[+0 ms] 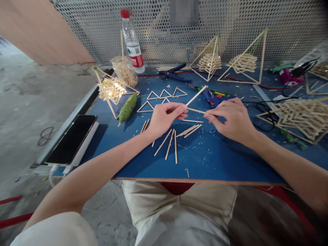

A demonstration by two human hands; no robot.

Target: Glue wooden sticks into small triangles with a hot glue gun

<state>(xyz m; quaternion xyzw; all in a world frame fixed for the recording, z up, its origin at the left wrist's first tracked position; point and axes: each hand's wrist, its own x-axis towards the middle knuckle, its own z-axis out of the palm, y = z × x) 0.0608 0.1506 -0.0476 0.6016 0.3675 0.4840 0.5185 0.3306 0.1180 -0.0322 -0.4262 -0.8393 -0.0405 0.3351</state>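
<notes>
One slender, pale wooden stick [196,96] and a second slender, pale wooden stick [196,110] are held in a narrow V above the flat blue tabletop [217,164]. Their meeting ends are pinched between the thumb and fingers of the bare left hand [167,118]; whether they are fastened there cannot be told. The far end of the second stick is grasped in the fingertips of the bare right hand [228,117], while the far end of the first is left free, pointing up and away. Just beyond the right hand, a blue glue gun [213,99] is seen lying. Loose pale wooden sticks [176,147] are spread on the tabletop below and beside the left hand, and behind it small flat triangles of pale wood [165,98] are laid out, near a spindle-shaped bundle of green yarn [128,108].
</notes>
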